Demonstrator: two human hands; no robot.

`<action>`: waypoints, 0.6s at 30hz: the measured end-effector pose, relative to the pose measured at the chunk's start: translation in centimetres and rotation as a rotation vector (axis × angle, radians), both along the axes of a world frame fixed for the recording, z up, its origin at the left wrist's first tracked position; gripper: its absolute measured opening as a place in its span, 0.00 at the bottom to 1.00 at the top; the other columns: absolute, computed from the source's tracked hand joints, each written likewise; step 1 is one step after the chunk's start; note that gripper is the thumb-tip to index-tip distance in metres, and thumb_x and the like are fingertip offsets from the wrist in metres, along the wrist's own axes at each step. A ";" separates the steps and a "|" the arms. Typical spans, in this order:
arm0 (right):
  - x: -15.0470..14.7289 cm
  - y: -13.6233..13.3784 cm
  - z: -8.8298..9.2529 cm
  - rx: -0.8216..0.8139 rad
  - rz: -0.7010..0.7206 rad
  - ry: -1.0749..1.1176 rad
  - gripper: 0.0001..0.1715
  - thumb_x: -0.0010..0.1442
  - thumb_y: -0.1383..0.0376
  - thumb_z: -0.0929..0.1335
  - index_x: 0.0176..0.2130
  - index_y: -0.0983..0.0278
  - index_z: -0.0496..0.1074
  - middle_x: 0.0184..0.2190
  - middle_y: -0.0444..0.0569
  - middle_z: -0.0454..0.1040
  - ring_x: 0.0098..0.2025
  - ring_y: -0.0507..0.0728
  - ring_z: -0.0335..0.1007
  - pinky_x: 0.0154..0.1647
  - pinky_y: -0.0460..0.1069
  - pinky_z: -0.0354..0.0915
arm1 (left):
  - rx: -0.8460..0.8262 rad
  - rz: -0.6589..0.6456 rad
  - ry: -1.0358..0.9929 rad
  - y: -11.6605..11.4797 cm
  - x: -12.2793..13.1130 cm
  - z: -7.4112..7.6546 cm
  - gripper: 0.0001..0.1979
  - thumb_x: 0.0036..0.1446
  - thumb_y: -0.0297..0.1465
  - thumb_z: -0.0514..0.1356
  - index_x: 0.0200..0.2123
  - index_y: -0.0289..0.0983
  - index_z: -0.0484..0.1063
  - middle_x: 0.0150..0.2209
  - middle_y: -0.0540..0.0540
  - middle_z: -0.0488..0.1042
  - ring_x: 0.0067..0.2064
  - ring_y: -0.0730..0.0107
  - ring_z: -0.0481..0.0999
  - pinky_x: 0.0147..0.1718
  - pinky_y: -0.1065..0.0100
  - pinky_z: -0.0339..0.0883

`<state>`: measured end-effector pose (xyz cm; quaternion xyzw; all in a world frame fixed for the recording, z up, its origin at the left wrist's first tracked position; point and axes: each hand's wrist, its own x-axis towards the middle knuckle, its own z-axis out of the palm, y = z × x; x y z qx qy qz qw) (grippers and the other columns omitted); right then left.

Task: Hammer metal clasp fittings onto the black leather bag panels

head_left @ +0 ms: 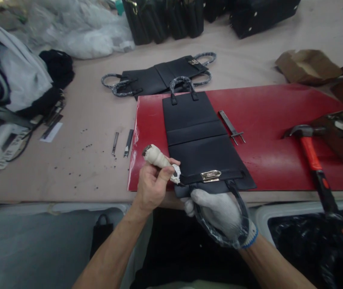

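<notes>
A flat black leather handbag panel (pixel 199 150) lies lengthwise, its near end reaching past the table's front edge. My bare left hand (pixel 153 184) is closed around a hand tool (pixel 157 156) with a white-wrapped handle, whose thin dark tip meets the panel's near left corner by a strap. What the tip does there is too small to make out. Wearing a white knit glove, my right hand (pixel 219 206) pinches the panel's near edge. A plastic-wrapped bag handle (pixel 245 212) loops around that hand. Between the hands and slightly above sits a silver clasp (pixel 211 176).
The panel rests on a red mat (pixel 267 120). A forked punch (pixel 230 126) and a hammer (pixel 311 156) lie to the right. Small metal tools (pixel 128 143) are at left. Another black bag panel (pixel 159 78) lies behind, with black bags (pixel 162 20) beyond.
</notes>
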<state>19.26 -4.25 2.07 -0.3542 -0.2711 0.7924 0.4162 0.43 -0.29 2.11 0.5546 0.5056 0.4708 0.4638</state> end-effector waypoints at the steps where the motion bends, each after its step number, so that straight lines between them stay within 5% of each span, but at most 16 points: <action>1: 0.0 -0.1 0.0 -0.004 -0.001 0.000 0.12 0.60 0.59 0.74 0.39 0.66 0.79 0.30 0.48 0.78 0.27 0.53 0.75 0.28 0.46 0.71 | 0.005 0.001 0.003 -0.1 0.0 0.0 0.18 0.67 0.44 0.62 0.44 0.34 0.81 0.42 0.40 0.82 0.41 0.61 0.80 0.41 0.65 0.72; 11: -0.3 -0.4 0.0 -0.113 0.010 -0.078 0.14 0.57 0.58 0.76 0.37 0.66 0.78 0.30 0.48 0.77 0.26 0.53 0.74 0.27 0.45 0.71 | 0.106 0.044 0.083 -1.2 0.3 0.1 0.13 0.67 0.38 0.62 0.46 0.35 0.79 0.44 0.42 0.81 0.45 0.61 0.80 0.45 0.65 0.72; 18: -1.0 0.4 0.4 -0.145 -0.019 -0.069 0.22 0.54 0.53 0.79 0.38 0.66 0.77 0.31 0.49 0.77 0.26 0.52 0.73 0.24 0.45 0.69 | 0.140 0.049 0.162 0.0 0.2 0.1 0.14 0.66 0.40 0.61 0.45 0.35 0.79 0.43 0.41 0.81 0.42 0.60 0.80 0.43 0.63 0.72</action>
